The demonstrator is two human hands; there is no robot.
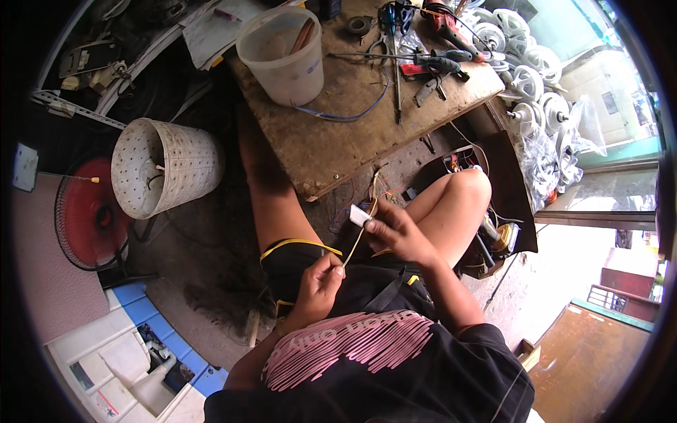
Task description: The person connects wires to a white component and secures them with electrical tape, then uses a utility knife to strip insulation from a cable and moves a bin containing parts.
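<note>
Over my lap, my left hand [322,285] is closed, pinching a thin yellowish wire [354,247]. The wire runs up from these fingers to my right hand [400,235]. Between the fingers and thumb of that hand is a small white rectangular piece [360,216]; its exact kind does not show. The wire passes beside or behind this piece, and I cannot tell whether they are joined. Beyond my right hand, a bundle of loose wires [377,185] lies between my knees, below the table's near edge.
The worn wooden table [352,151] ahead bears a white bucket [282,60], a red power drill [448,28] and several hand tools. A perforated white tub [190,166] and red fan [88,211] stand left. An open dark tool case [511,190] and bagged white wheel-like parts [525,81] are right.
</note>
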